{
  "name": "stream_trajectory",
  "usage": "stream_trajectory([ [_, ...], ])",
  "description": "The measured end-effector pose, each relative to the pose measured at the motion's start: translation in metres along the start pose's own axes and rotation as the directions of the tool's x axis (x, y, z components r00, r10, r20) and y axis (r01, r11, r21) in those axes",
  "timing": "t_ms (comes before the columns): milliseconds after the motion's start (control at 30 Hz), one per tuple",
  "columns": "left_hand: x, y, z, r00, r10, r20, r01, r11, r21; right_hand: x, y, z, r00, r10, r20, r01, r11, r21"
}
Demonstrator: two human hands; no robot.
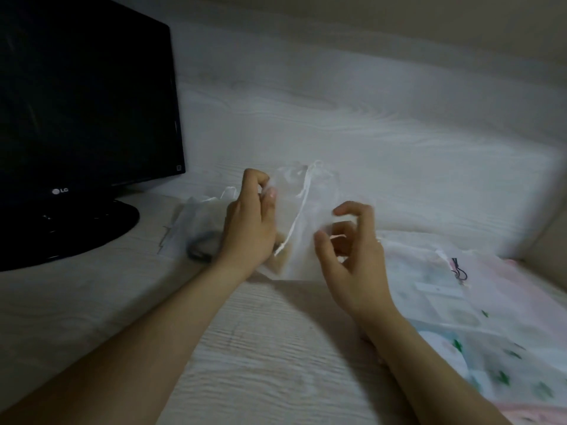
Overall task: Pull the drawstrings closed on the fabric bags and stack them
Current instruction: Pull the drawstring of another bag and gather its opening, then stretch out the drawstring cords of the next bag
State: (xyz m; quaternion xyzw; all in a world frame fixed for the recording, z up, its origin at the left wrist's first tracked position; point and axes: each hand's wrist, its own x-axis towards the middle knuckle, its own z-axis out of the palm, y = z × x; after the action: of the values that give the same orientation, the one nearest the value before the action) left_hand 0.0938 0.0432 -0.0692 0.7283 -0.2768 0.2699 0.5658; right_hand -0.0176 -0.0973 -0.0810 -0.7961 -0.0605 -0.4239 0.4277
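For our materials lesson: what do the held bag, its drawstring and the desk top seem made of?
Bag: thin sheer white fabric, perhaps organza; contents show through. Drawstring: flat white ribbon or cord, unclear. Desk top: pale matte wood or laminate, by its grain lines.

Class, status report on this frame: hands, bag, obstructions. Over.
Left hand pinches sheer bag top. Right hand curled at its side, grip blurred. Drawstring hanging loose. Nothing blocking; more bags right.
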Motion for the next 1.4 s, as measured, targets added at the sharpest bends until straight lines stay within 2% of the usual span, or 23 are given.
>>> stream_trajectory([
  [67,0.003,-0.003,-0.004,0.993,-0.016,-0.118,0.036,0.986,0.165,-0.001,0.006,0.009,0.994,-0.007,0.109,0.022,0.991,-0.132],
  [167,0.008,-0.009,-0.015,0.970,-0.106,-0.220,0.181,0.917,0.355,-0.001,0.018,0.021,0.965,0.006,0.262,0.076,0.950,-0.302],
  [300,0.015,-0.027,-0.026,0.951,-0.206,-0.229,0.301,0.786,0.540,0.001,0.025,0.026,0.934,0.018,0.357,0.133,0.910,-0.394],
  [400,0.015,-0.035,-0.029,0.948,-0.250,-0.198,0.314,0.619,0.720,0.002,0.027,0.025,0.932,0.027,0.361,0.133,0.901,-0.412],
  [433,0.014,-0.035,-0.029,0.955,-0.234,-0.180,0.288,0.600,0.746,0.002,0.028,0.025,0.932,0.031,0.360,0.132,0.899,-0.419],
  [533,0.008,-0.030,-0.019,0.981,-0.180,-0.071,0.169,0.626,0.761,0.002,0.031,0.024,0.936,0.030,0.351,0.133,0.893,-0.430],
  [600,0.002,-0.028,-0.011,0.981,-0.192,0.031,0.095,0.616,0.782,0.002,0.033,0.023,0.935,0.030,0.352,0.137,0.889,-0.438],
  [667,-0.004,-0.031,-0.005,0.946,-0.284,0.158,0.036,0.574,0.818,0.001,0.035,0.021,0.932,0.044,0.359,0.129,0.887,-0.443],
  [733,-0.006,-0.039,-0.005,0.874,-0.405,0.268,-0.018,0.524,0.851,0.000,0.037,0.018,0.929,0.063,0.364,0.118,0.883,-0.454],
  [833,-0.006,-0.048,-0.010,0.799,-0.500,0.333,-0.068,0.475,0.877,0.001,0.037,0.018,0.920,0.101,0.379,0.096,0.879,-0.467],
  [900,-0.005,-0.045,-0.011,0.806,-0.491,0.331,-0.065,0.482,0.874,0.001,0.036,0.019,0.917,0.116,0.382,0.084,0.879,-0.469],
  [967,-0.007,-0.039,-0.008,0.852,-0.414,0.321,-0.087,0.493,0.866,0.002,0.036,0.019,0.919,0.114,0.378,0.083,0.881,-0.466],
  [1033,-0.010,-0.034,-0.005,0.908,-0.259,0.329,-0.139,0.554,0.821,0.001,0.035,0.019,0.926,0.098,0.365,0.090,0.881,-0.464],
  [1100,-0.013,-0.029,0.000,0.933,-0.064,0.354,-0.225,0.664,0.713,0.002,0.031,0.017,0.941,0.061,0.333,0.113,0.871,-0.479],
  [1167,-0.016,-0.025,0.006,0.895,0.063,0.441,-0.337,0.745,0.575,0.004,0.028,0.010,0.961,0.023,0.275,0.141,0.815,-0.561],
  [1200,-0.019,-0.024,0.008,0.860,0.077,0.504,-0.364,0.785,0.502,0.006,0.029,0.005,0.972,0.011,0.236,0.144,0.766,-0.627],
  [1300,-0.030,-0.021,0.019,0.731,0.047,0.680,-0.337,0.892,0.301,0.011,0.033,-0.018,0.992,0.078,0.103,0.036,0.600,-0.799],
  [1400,-0.040,-0.012,0.031,0.619,-0.024,0.785,-0.309,0.912,0.271,0.011,0.036,-0.038,0.968,0.248,-0.018,-0.110,0.362,-0.926],
])
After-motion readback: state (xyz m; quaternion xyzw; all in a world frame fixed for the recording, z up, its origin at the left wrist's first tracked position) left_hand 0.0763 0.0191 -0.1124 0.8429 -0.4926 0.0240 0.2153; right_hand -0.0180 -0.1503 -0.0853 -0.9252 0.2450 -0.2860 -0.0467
